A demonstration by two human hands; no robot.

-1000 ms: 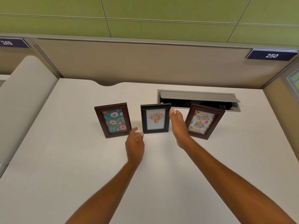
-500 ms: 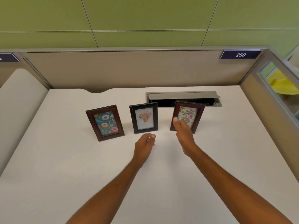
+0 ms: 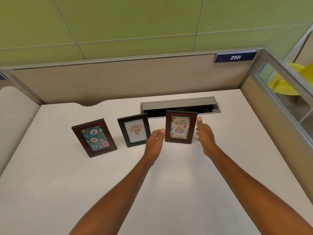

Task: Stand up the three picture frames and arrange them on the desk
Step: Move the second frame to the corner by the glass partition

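Note:
Three picture frames stand upright in a row on the white desk (image 3: 50,192). The brown doughnut frame (image 3: 94,137) is at the left, the black flower frame (image 3: 134,130) in the middle, and the brown birthday frame (image 3: 180,127) at the right. My left hand (image 3: 155,142) is at the birthday frame's left edge, its thumb tip close to or touching that edge. My right hand (image 3: 204,134) is beside its right edge with fingers apart. Neither hand is closed around the frame.
An open grey cable tray (image 3: 179,103) is set into the desk right behind the birthday frame. A beige partition (image 3: 118,78) runs along the back and a glass-panelled divider (image 3: 279,102) along the right side. A rounded white panel (image 3: 11,106) stands at the left.
The birthday frame now faces me squarely. My right hand has gone from its front-left to its right edge. My left hand has come up from the desk to its left edge.

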